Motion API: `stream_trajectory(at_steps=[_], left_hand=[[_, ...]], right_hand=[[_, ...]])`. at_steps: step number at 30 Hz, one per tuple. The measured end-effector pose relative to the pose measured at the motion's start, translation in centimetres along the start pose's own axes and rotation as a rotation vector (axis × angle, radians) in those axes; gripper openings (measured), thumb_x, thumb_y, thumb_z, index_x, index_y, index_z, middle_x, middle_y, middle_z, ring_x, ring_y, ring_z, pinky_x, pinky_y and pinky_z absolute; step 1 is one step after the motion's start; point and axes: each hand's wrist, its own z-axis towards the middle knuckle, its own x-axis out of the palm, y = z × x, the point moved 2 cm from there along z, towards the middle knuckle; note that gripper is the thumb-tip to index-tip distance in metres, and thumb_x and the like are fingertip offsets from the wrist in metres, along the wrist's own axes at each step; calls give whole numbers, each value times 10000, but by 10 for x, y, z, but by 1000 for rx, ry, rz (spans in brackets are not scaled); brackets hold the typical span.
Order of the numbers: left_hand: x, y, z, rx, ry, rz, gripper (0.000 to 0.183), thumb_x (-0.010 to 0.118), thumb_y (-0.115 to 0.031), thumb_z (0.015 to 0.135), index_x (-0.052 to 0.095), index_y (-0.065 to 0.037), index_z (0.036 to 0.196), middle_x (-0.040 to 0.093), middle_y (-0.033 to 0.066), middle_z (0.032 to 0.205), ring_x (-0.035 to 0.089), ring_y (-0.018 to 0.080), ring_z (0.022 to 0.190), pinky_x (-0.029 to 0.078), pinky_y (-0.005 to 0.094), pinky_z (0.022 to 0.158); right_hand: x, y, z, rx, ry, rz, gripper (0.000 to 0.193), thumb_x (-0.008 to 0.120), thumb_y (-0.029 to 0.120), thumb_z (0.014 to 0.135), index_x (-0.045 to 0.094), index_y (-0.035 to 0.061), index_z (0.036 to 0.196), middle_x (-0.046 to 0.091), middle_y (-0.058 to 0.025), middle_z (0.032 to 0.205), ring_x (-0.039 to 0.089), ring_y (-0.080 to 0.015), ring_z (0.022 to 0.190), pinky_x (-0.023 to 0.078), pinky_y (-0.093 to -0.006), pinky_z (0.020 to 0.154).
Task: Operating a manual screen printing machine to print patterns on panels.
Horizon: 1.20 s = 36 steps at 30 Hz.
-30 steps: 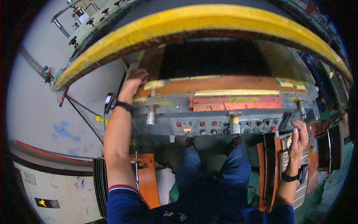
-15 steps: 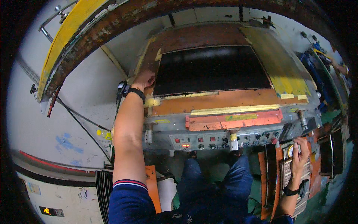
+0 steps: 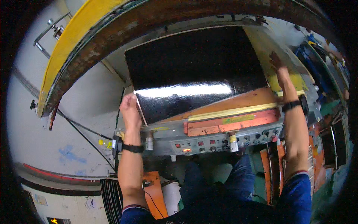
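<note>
A large glossy black sheet with thin pale edges lies askew over the orange-brown bed of a machine, its left side tilted up. My left hand is closed in a pinch on the sheet's left edge. Beyond the sheet's right edge my right hand has its fingers stretched out over the yellowish strip, holding nothing; I cannot tell whether it touches that surface. Along the bed's front runs a reddish bar with yellow tape behind it.
A heavy curved-looking frame with a yellow side arches over the bed. Below the bed's front edge is a panel with knobs and red switches. Metal posts stick out there. Boards lean at lower left.
The black sheet, flat on the bed before, is now lifted at its left and turned. My left hand has come nearer with its edge. My right hand moved up from the lower right.
</note>
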Motion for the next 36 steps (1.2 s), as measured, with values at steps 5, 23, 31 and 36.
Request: stream_trajectory(at_steps=[5,23,31,36], left_hand=[[-9,-12,-44,49,-48,-139,132,578,-68,909,613,-15,1025,626,-9,857,543,64,714,444,211,663],[-78,-97,-158,-201,321,222,220,545,-107,937,654,23,1076,642,47,889,586,118,767,455,237,670],[-82,-118,-189,-71,496,470,310,518,-87,948,550,50,1224,607,56,894,569,123,746,486,248,699],[-92,-127,-218,-62,477,532,402,512,-49,937,459,38,1327,589,54,884,564,122,783,482,260,730]], right_hand=[[31,-1,27,133,35,68,492,430,383,963,485,41,1312,532,-80,1288,502,-197,1140,366,-340,992],[-71,79,-243,164,310,656,657,310,499,986,407,-37,1353,448,-161,1384,414,-235,1290,289,-341,1098],[-94,76,-287,4,276,660,702,267,512,985,331,-52,1397,348,-175,1456,290,-256,1374,162,-366,1152],[-97,78,-317,-167,241,544,748,244,543,973,262,-50,1428,257,-176,1501,208,-261,1410,110,-372,1160]])
